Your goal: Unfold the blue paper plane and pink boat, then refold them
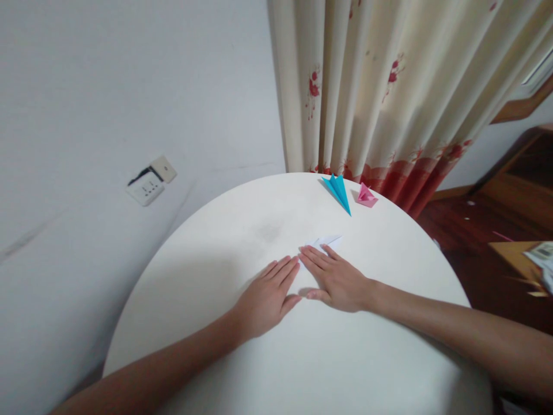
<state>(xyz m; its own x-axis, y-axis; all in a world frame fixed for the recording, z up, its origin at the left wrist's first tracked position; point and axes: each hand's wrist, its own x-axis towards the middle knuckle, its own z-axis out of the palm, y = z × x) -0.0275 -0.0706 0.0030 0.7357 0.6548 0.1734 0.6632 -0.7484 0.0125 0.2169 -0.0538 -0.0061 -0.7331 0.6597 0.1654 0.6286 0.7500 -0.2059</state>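
A folded sheet of white paper (327, 240) lies flat on the white round table (207, 248), its pointed end toward the right. My right hand (339, 282) rests on the paper with fingers stretched out, covering much of it. Flat beside it, my left hand (268, 300) has its fingers extended, the tips close to the paper's left edge. Whether those tips press on the paper I cannot tell. The two thumbs point toward each other, with a small gap between them.
Near the table's far edge lie a blue paper plane (338, 193) and a pink folded paper piece (366, 196). A flowered curtain (367, 104) hangs behind. The wall at left carries a socket (146, 188). A wooden surface with papers (542, 259) stands at right.
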